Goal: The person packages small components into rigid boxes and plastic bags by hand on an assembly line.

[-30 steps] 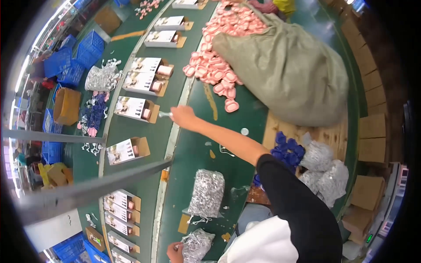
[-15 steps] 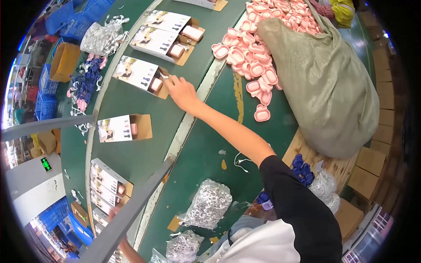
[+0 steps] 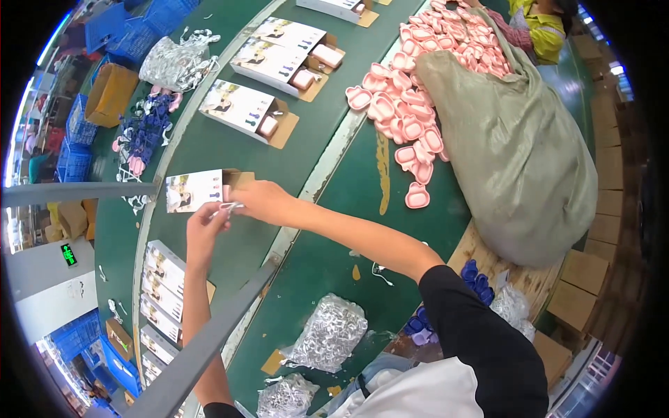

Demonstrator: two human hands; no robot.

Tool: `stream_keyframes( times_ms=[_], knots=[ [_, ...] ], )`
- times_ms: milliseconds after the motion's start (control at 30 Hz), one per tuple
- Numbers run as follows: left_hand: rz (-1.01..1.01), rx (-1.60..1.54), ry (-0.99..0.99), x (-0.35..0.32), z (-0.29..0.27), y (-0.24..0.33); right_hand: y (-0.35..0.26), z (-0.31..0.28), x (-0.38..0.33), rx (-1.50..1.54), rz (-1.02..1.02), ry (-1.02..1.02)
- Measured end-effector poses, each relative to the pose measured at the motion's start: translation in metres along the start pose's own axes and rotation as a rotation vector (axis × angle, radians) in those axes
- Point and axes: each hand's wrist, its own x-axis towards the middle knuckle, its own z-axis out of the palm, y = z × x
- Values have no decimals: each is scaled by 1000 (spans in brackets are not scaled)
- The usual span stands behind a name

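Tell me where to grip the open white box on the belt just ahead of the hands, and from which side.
Probably grip the white box across its closed printed body, coming from above. It lies flat on the green belt, so its long side edges seem free. Avoid the right end: the brown flap is open there, and the right hand and left hand, holding a small white cable, crowd it.

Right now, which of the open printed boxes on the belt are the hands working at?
The open printed box right under both hands: the right hand touches its flap, the left hand holds a small white piece beside it. The others lie farther up, untouched.
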Motion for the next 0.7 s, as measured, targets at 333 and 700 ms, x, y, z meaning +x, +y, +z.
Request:
stream_keyframes(
  times_ms=[333,700],
  knots=[
    [-207,-293,-71,-12,-4,-38,5,-6,-16,394,226,-216],
    [-234,-467,174,-75,-29,-68,69,3,23,-96,406,471]
  ],
)
